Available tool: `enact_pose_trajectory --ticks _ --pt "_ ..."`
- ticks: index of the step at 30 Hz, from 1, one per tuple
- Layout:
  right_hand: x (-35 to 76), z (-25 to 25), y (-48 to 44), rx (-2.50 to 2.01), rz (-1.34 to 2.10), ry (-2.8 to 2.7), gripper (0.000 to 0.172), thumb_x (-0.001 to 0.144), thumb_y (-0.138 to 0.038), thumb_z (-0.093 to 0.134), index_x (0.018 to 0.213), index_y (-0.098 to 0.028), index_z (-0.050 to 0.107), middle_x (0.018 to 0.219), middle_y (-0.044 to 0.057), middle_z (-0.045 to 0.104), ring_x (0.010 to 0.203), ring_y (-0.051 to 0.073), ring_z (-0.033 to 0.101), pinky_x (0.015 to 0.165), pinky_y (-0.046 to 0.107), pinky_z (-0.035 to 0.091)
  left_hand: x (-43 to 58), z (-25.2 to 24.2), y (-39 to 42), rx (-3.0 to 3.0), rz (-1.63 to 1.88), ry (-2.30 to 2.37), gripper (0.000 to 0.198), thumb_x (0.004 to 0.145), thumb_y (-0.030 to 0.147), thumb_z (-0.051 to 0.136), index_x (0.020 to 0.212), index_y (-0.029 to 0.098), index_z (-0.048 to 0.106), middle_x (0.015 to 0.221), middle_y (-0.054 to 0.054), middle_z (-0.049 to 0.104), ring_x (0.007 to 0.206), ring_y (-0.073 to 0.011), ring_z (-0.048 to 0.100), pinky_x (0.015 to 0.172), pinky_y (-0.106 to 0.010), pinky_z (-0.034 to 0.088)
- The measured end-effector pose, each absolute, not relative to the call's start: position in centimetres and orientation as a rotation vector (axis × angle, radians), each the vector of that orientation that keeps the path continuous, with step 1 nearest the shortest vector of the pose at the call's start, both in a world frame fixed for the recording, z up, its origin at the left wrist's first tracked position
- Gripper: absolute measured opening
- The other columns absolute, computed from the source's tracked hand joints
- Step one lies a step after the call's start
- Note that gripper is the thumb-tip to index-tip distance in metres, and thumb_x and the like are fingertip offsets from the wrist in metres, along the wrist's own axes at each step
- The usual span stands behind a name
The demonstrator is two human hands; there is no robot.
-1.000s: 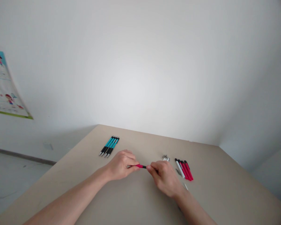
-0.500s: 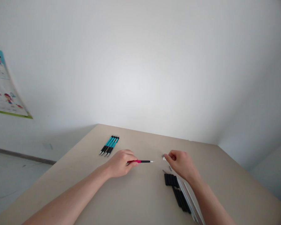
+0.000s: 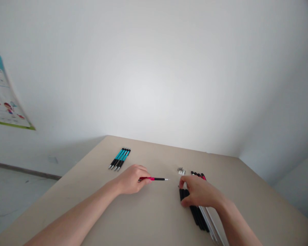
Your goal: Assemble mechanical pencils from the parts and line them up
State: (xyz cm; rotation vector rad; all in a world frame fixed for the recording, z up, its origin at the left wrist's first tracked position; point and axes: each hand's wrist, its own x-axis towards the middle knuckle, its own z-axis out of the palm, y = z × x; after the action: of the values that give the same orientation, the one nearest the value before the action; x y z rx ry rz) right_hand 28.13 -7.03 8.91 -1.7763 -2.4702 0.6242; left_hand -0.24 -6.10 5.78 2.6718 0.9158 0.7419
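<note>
My left hand (image 3: 133, 179) is closed around a pink-red and black pen (image 3: 154, 178), which lies level with its thin white and metal tip pointing right. My right hand (image 3: 201, 191) hovers low over a row of short black pen parts (image 3: 184, 195), thumb and index finger curved and apart at the row's two ends; whether they touch cannot be told. Longer black pen parts (image 3: 199, 217) and thin white refills (image 3: 210, 222) lie below that hand, partly covered by it. Just beyond its fingers sit small white and metal pieces (image 3: 181, 171).
Several blue and black pens (image 3: 119, 159) lie side by side at the back left of the beige table (image 3: 149, 212). Black and red pen barrels (image 3: 199, 175) show behind my right hand. A white wall (image 3: 154, 75) rises behind, with a poster (image 3: 7, 94) at left.
My right hand has moved from the small white and metal pieces toward me, over the short black parts, its pinch spreading. The barrels behind it have come into view. My left hand stays nearly still.
</note>
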Motion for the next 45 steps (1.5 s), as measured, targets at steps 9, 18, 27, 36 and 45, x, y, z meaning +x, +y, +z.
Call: enact_pose_trajectory --ticks 9,18,27,36,45 --pt "26.2 9.7 -7.3 -1.272 0.550 -2.354 0.027 0.073 -0.024 0.064 0.098 -0.022 0.053 0.070 -0.004 0.066 0.054 0.011 0.048 0.054 0.022 0.035 -0.5 5.8 -6.2 2.605 0.872 0.945 0.025 0.091 0.021 0.045 0.075 0.014 0.063 0.065 -0.002 0.055 0.062 -0.0123 0.049 0.058 -0.022 0.036" --pt "24.5 8.2 -7.7 -1.009 0.609 -2.129 0.027 0.080 -0.022 0.060 0.104 -0.024 0.047 0.102 0.003 0.066 0.059 0.009 0.054 0.052 0.021 0.044 -0.7 6.3 -6.3 2.549 1.106 0.974 0.029 0.094 0.024 0.040 0.074 0.014 0.059 0.063 -0.002 0.049 0.060 -0.0127 0.044 0.057 -0.023 0.032" --pt "23.8 7.2 -7.6 -0.999 0.679 -1.971 0.022 0.083 -0.021 0.055 0.103 -0.021 0.046 0.097 0.006 0.067 0.062 0.010 0.056 0.048 0.020 0.042 -0.6 6.1 -6.2 2.553 1.113 0.971 0.028 0.094 0.024 0.040 0.074 0.014 0.059 0.062 -0.001 0.047 0.060 -0.0125 0.042 0.057 -0.024 0.031" --pt "23.7 6.8 -7.6 -1.008 0.620 -1.985 0.025 0.082 -0.021 0.052 0.106 -0.022 0.045 0.087 0.004 0.066 0.059 0.011 0.055 0.047 0.020 0.043 -0.6 6.0 -5.8 2.620 1.170 1.030 0.029 0.094 0.024 0.041 0.076 0.014 0.062 0.065 -0.004 0.055 0.065 -0.0151 0.047 0.065 -0.028 0.038" --pt "24.0 6.8 -7.5 -1.006 0.580 -2.068 0.031 0.081 -0.017 0.050 0.111 -0.023 0.045 0.086 0.001 0.067 0.056 0.010 0.054 0.049 0.020 0.043 -0.7 5.9 -5.5 2.690 1.128 1.046 0.027 0.094 0.022 0.042 0.083 0.014 0.065 0.067 -0.004 0.057 0.067 -0.0154 0.048 0.068 -0.030 0.037"
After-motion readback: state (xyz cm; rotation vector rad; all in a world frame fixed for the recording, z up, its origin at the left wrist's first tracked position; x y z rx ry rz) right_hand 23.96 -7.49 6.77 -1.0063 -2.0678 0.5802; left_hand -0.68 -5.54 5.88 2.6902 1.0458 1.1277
